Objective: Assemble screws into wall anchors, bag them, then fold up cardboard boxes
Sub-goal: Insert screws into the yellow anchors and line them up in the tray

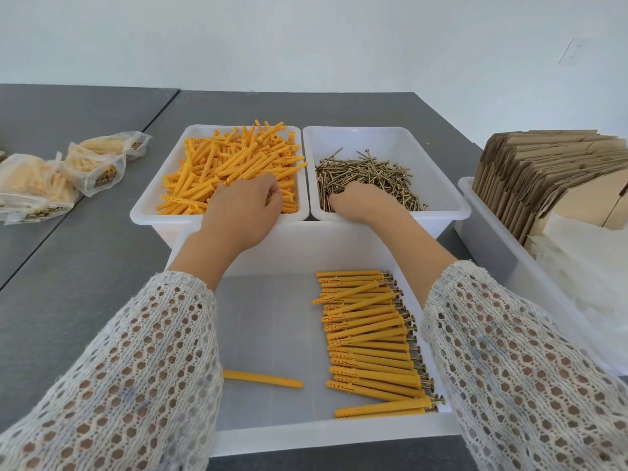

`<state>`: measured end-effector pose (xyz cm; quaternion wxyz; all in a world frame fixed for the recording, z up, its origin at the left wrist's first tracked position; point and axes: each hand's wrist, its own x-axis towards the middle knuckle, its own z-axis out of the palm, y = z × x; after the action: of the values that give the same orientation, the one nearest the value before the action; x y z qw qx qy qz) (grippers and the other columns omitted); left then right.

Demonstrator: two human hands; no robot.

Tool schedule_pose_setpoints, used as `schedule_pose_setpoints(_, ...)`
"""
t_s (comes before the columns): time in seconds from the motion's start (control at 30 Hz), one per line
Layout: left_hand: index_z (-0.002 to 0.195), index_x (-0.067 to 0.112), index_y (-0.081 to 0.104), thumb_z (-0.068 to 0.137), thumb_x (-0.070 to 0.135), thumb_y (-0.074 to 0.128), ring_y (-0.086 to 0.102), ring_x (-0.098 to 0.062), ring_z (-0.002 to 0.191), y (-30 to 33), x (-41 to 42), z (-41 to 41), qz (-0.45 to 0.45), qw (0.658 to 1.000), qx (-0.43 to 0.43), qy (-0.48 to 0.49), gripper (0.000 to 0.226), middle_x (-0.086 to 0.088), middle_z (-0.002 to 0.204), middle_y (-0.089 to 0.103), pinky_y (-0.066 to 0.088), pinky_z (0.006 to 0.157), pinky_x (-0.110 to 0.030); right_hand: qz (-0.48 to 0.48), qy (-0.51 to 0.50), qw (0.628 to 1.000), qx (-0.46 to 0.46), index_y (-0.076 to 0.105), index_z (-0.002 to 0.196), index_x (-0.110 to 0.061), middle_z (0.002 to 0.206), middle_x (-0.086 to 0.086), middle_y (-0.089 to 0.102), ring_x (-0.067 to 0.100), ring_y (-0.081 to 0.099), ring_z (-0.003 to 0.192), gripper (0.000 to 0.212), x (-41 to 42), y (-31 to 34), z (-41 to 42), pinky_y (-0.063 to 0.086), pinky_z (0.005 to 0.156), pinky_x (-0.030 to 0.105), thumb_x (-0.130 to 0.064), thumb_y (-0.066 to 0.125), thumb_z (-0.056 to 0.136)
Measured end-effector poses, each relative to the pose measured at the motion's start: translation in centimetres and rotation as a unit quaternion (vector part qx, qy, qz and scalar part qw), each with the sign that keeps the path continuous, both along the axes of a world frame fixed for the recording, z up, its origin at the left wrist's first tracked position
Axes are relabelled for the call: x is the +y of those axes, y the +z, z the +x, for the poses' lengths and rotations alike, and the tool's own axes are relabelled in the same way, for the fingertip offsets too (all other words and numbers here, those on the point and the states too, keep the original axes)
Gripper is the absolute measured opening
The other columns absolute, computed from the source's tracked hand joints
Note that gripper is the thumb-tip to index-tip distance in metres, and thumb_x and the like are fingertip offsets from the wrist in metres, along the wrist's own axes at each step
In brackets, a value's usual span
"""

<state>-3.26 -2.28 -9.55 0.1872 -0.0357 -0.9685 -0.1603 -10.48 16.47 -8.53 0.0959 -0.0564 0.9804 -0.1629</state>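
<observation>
Here, far to my left on the grey table [85, 266], lie three filled plastic bags [91, 168] of anchors and screws, bunched together near the table's left edge, with a wide strip of bare tabletop between them and the tubs. Next comes the first of four white tubs: the anchor tub [149, 205], heaped with loose orange wall anchors [231, 161], too many to count. My left hand [244, 212] is down in that heap near the tub's front right corner, fingers curled under into the anchors; whether they have closed on one I cannot tell. Right beside it, rims touching, stands the screw tub [441, 178], its brass screws [367, 178] piled toward the left and middle, with bare white floor along the back and right wall. My right hand [363, 202] reaches over the front rim and rests on the screws, fingertips buried in the pile, so I cannot tell their grip either. In front of both tubs, between my two knitted sleeves [136, 368], sits the wide tray [306, 433]. One lone anchor [263, 379] lies on its left half, which is otherwise open floor; along its right side runs a column of roughly two dozen assembled anchors [370, 338], screw heads pointing right, nearly against the tray's right wall. Furthest right, a long tub [492, 246] holds a tight row of flat cardboard boxes [543, 171] standing on edge, with pale bags [584, 266] in front of them.
</observation>
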Motion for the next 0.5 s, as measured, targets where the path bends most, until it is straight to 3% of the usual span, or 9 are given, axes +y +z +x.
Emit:
schedule_pose_setpoints(0.13, 0.099, 0.019, 0.058, 0.102, 0.026, 0.039, 0.057, -0.025, 0.072, -0.03, -0.03, -0.05, 0.001, 1.0, 0.0, 0.0, 0.02, 0.001, 0.078, 0.062, 0.036, 0.071, -0.035, -0.025, -0.005, 0.999, 0.039, 0.042, 0.07, -0.015, 0.071, 0.0, 0.047, 0.02, 0.045, 0.066, 0.027, 0.14, -0.2, 0.01, 0.04, 0.071, 0.036, -0.028, 0.04, 0.094)
schedule_pose_setpoints(0.23, 0.098, 0.019, 0.058, 0.101, 0.025, 0.039, 0.057, -0.025, 0.073, -0.04, -0.04, -0.09, 0.003, 1.0, -0.003, 0.001, 0.02, 0.001, 0.08, 0.063, 0.037, 0.072, -0.035, -0.045, -0.008, 0.997, 0.064, 0.038, 0.066, -0.016, 0.068, -0.001, 0.045, 0.017, 0.04, 0.06, 0.028, 0.26, -0.31, 0.05, 0.033, 0.06, 0.031, -0.025, 0.042, 0.093)
schedule_pose_setpoints(0.5, 0.096, 0.02, 0.058, 0.101, 0.024, 0.039, 0.056, -0.024, 0.071, -0.04, -0.03, -0.09, 0.009, 1.0, -0.005, 0.002, 0.021, 0.001, 0.079, 0.064, 0.034, 0.07, -0.034, -0.078, 0.005, 0.995, 0.065, 0.034, 0.063, -0.016, 0.061, -0.002, 0.039, 0.017, 0.034, 0.054, 0.031, 0.27, -0.29, 0.08, 0.026, 0.053, 0.03, -0.021, 0.043, 0.092)
